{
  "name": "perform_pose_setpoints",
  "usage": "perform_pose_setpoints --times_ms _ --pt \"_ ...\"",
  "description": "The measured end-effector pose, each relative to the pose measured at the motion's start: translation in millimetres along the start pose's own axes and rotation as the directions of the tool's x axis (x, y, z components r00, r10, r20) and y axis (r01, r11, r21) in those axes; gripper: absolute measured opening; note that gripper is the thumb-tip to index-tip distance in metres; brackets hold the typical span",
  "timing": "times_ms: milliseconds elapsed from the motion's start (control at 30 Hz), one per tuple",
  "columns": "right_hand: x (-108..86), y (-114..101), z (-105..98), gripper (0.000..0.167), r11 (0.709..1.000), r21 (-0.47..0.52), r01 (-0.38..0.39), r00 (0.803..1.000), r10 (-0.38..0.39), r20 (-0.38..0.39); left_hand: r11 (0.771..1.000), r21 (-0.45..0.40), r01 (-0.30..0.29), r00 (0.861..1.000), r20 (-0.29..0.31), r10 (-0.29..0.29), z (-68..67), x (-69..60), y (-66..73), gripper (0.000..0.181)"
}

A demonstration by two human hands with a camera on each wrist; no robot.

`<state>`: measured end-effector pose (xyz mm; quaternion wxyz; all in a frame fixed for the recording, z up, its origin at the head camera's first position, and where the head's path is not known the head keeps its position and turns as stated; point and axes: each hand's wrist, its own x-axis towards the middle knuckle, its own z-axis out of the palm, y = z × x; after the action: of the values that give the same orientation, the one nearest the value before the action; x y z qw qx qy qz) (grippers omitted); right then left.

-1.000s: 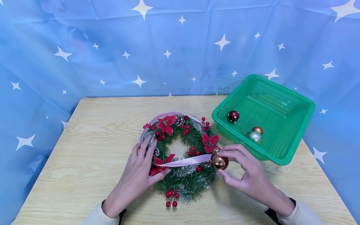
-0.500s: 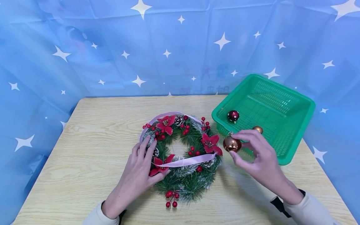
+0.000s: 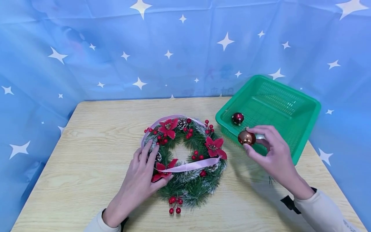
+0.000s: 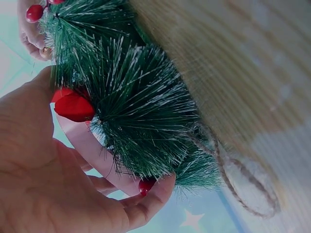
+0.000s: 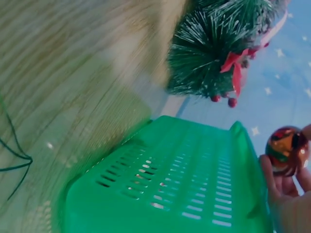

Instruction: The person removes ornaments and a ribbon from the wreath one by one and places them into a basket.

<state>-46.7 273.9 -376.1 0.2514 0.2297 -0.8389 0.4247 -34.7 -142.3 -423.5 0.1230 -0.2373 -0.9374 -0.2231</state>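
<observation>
A green wreath [image 3: 192, 190] with red poinsettias, berries and pinecones lies flat on the table. A pale pink ribbon [image 3: 197, 165] crosses it and runs along its far left edge. My left hand [image 3: 139, 180] holds the wreath's left side, thumb near the lower-left red flower [image 3: 163, 172] and fingers spread over the outer edge. My right hand [image 3: 272, 153] pinches a shiny copper bauble [image 3: 246, 138] by thumb and fingertips, over the near-left rim of the green basket [image 3: 302, 129]. In the right wrist view, the bauble [image 5: 285, 150] is beside the basket's rim.
Inside the basket sit a dark red bauble with white dots [image 3: 237, 118] and a silver bauble [image 3: 260, 137], partly hidden by my right fingers. A twine loop [image 4: 248, 179] hangs from the wreath. Thin dark-green strands [image 5: 22, 158] lie on the table by the basket.
My right hand has carried the copper bauble from the wreath's right edge, up and right to the basket. The ribbon's right end now shows on the wreath. My left hand stays put.
</observation>
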Motion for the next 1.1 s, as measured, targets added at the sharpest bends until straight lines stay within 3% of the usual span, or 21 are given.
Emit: perform_pose_setpoints --times_ms 300,767,1100 --pt "3.1 6.2 -8.8 0.057 0.993 -0.054 -0.109 0.994 0.11 0.018 1.0 0.011 -0.004 1.0 -0.01 0.004 -0.8 -1.1 -0.1 0.104" --pt "15.5 21.7 -18.5 0.047 0.974 -0.12 -0.19 0.979 0.197 0.05 1.0 0.013 -0.005 1.0 -0.011 0.005 -0.8 -1.0 0.2 0.102" --pt "26.0 40.8 -27.0 0.038 0.938 -0.19 -0.29 0.935 0.32 0.153 1.0 0.01 -0.003 1.0 -0.001 0.003 -0.1 -0.2 0.5 0.103"
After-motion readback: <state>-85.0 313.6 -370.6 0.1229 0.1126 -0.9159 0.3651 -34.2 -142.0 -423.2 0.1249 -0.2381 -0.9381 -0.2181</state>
